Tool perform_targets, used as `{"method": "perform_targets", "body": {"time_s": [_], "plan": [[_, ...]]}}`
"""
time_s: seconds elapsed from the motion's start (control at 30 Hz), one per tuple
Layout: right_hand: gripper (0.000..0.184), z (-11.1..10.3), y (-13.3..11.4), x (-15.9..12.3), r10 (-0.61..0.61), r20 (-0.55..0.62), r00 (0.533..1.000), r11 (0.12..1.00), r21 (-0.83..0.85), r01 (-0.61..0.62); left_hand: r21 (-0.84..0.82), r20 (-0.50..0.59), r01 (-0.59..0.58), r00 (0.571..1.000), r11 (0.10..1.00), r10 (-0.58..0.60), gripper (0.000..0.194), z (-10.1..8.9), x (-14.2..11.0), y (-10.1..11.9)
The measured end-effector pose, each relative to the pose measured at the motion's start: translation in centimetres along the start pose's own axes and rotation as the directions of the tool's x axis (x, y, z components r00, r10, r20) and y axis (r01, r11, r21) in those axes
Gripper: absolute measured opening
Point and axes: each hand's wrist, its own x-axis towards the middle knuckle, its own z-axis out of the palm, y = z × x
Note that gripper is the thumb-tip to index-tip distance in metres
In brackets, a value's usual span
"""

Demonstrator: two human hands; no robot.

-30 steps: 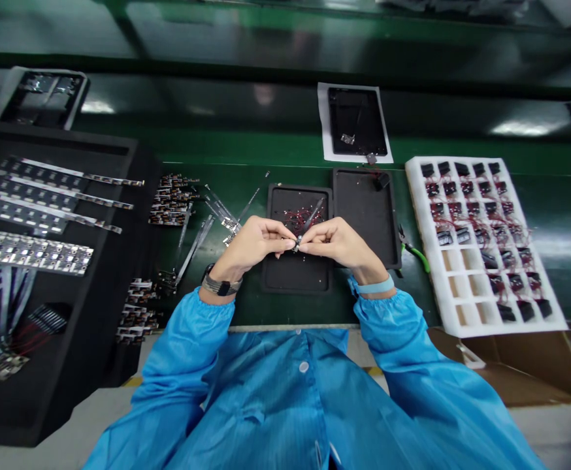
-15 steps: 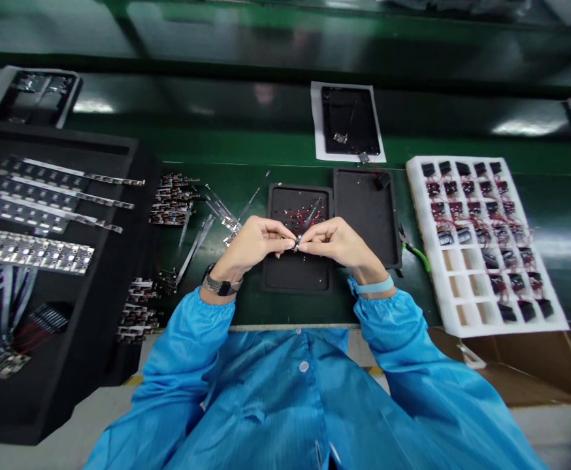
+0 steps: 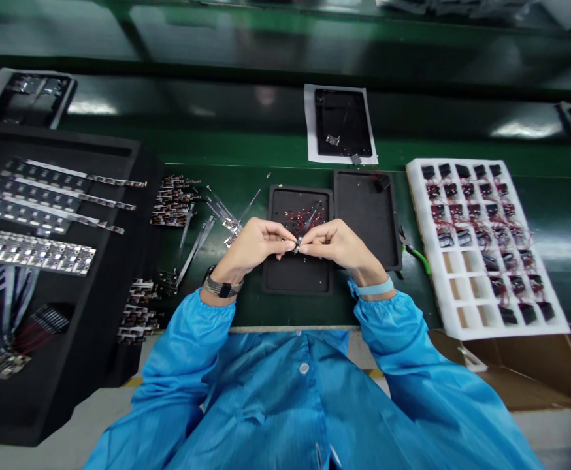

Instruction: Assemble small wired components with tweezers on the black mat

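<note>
left hand (image 3: pixel 253 245): pinching small part (image 3: pixel 296 244) | right hand (image 3: pixel 337 243): pinching same part from opposite side | part: between fingertips, both equally near, above left black tray (image 3: pixel 297 277) near tabletop's front edge

Left hand (image 3: pixel 253 245), right hand (image 3: pixel 339 245) pinch small part (image 3: pixel 296 243) together above black tray (image 3: pixel 296 274).

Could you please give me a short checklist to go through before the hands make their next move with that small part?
1. Small part pinched between left hand and right hand: ok.
2. Hands above the black tray: ok.
3. Red-wired pieces lie in that tray: ok.
4. White foam tray has empty cells near the front: ok.
5. Green-handled cutters lie beside the right hand: ok.
6. Part's alignment: cannot tell, too small.
</note>
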Motion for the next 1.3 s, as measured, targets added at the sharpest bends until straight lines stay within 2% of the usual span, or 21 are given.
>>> {"method": "perform_targets", "body": {"time_s": [0.27,0.33,0.43,0.5,0.6,0.7,0.77,0.83,0.93,1.0,1.2,1.3], "plan": [[0.035,-0.3,-0.7,-0.3,-0.016,-0.002,1.000,0.998,-0.055,0.016,-0.006,0.018,-0.041,0.999,0.999,0.041,0.018,0.2,0.0,0.2],[0.032,-1.1,-1.1,-0.6,-0.095,-0.066,0.993,0.990,-0.115,0.087,0.013,0.002,-0.096,0.995,0.995,0.096,0.018,0.1,-0.3,0.6],[0.023,-2.6,-1.4,-1.2,-0.242,-0.249,0.938,0.941,-0.295,0.164,-0.007,-0.077,-0.211,0.975,0.977,0.210,0.021,-0.5,-0.8,1.1],[0.019,-3.3,-1.2,-1.5,-0.235,-0.258,0.937,0.909,-0.401,0.118,-0.043,-0.149,-0.284,0.950,0.958,0.275,0.021,-0.9,-1.0,1.4],[0.014,-3.2,-0.6,-1.4,-0.131,-0.091,0.987,0.866,-0.495,0.069,-0.066,-0.245,-0.359,0.910,0.931,0.334,0.020,-1.6,-1.2,1.6],[0.010,-2.3,-0.1,-0.9,-0.127,-0.012,0.992,0.808,-0.581,0.097,-0.042,-0.331,-0.388,0.875,0.920,0.354,0.022,-2.1,-1.2,1.6],[0.012,-1.7,0.1,-0.5,-0.163,-0.035,0.986,0.774,-0.625,0.106,-0.027,-0.367,-0.394,0.859,0.919,0.357,0.021,-2.3,-1.1,1.5],[0.013,-1.4,0.2,-0.1,-0.214,-0.117,0.970,0.758,-0.646,0.089,-0.040,-0.393,-0.405,0.847,0.914,0.358,0.020,-2.6,-1.1,1.4],[0.010,-1.1,0.5,0.8,-0.297,-0.306,0.904,0.759,-0.651,0.029,-0.088,-0.425,-0.434,0.830,0.896,0.360,0.018,-2.8,-1.1,1.6],[0.010,-0.8,0.7,1.5,-0.315,-0.365,0.876,0.754,-0.656,-0.002,-0.114,-0.445,-0.446,0.822,0.888,0.356,0.018,-2.8,-1.1,1.8],[0.018,0.0,0.9,3.0,-0.263,-0.322,0.909,0.637,-0.766,-0.087,-0.148,-0.452,-0.430,0.830,0.890,0.326,0.016,-3.0,-0.8,1.6],[0.020,-0.2,0.8,2.7,-0.267,-0.330,0.905,0.650,-0.755,-0.084,-0.141,-0.438,-0.428,0.835,0.893,0.331,0.015,-3.0,-0.7,1.3]]}}
